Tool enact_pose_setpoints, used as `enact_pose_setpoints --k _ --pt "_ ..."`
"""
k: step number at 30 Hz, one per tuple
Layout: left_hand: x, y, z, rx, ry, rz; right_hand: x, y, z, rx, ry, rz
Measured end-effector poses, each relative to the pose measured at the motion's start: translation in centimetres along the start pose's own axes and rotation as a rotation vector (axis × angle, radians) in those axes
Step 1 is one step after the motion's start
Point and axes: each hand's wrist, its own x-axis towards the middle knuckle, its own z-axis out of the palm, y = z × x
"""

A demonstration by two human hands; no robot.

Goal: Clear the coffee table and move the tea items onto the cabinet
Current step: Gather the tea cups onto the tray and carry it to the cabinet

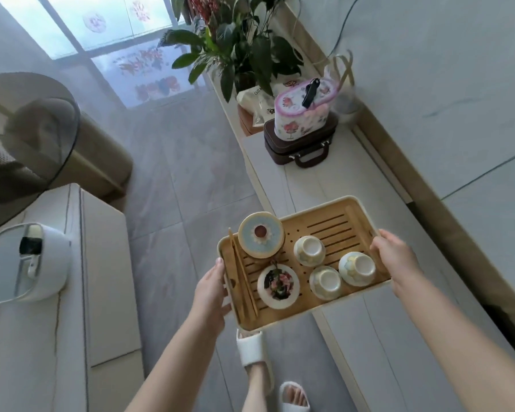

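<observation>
I hold a slatted bamboo tea tray [333, 230] in the air, partly over the edge of the low white cabinet [399, 352]. My left hand [211, 288] grips its left end and my right hand [394, 257] grips its right end. On the tray stand three upturned pale cups [309, 250] [325, 282] [357, 268], a round blue-lidded container [261, 239], a floral lidded bowl [278, 286] and wooden tongs [244, 278] along the left side.
Further along the cabinet sit a brown case [298, 150] with a floral bag [302, 114] on it and a potted plant [238, 46]. The white coffee table [42, 337] at left carries a kettle-like white appliance [21, 263]. My slippered feet [253, 352] stand on the grey floor.
</observation>
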Motion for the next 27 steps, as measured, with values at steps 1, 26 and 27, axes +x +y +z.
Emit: enact_pose_setpoints --k 1,26,27 --pt "0.6 0.6 0.6 0.001 -0.012 -0.003 0.8 -0.4 0.0 0.007 0.014 0.009" --pt "23.0 4.1 15.0 -0.010 -0.100 -0.075 26.6 -0.8 5.4 0.017 0.068 0.027" --pt "23.8 4.2 15.6 -0.013 -0.092 -0.073 27.6 -0.7 5.5 0.039 0.054 0.021"
